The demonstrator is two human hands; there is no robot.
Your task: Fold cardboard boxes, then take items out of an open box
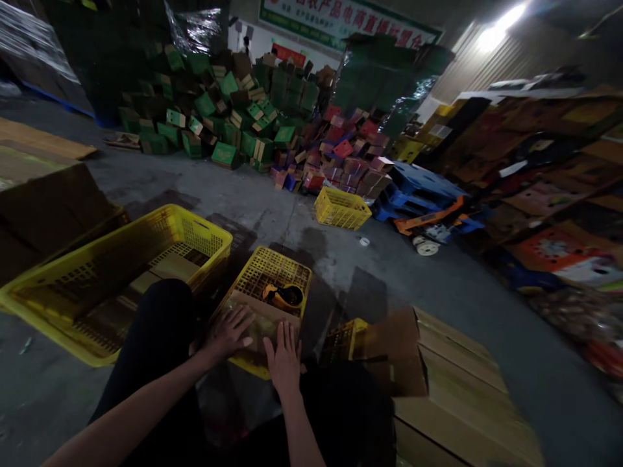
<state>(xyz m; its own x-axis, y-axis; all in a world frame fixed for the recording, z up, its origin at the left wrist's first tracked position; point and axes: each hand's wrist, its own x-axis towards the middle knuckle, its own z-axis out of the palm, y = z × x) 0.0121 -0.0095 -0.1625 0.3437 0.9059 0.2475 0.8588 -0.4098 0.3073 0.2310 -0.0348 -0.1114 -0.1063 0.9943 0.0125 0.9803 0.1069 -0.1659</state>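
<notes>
Between my knees stands an upturned yellow plastic crate (272, 263) with a grid surface. On its near half lies a flat piece of brown cardboard (260, 314). My left hand (230, 332) rests on the cardboard's left side, fingers spread. Flat on its right side lies my right hand (285, 357), fingers stretched out. Just beyond the cardboard, a yellow and black tape dispenser (283, 295) sits on the crate's grid. To the left, a larger yellow crate (146, 224) holds some flat cardboard pieces (168, 269).
Stacked cardboard (462, 383) stands close on my right, and a cardboard box (48, 201) at left. Another yellow crate (343, 207) is ahead on the floor. Beyond are blue pallets (418, 185), an orange pallet jack (431, 217), and heaps of green boxes (226, 154) and red boxes (343, 149).
</notes>
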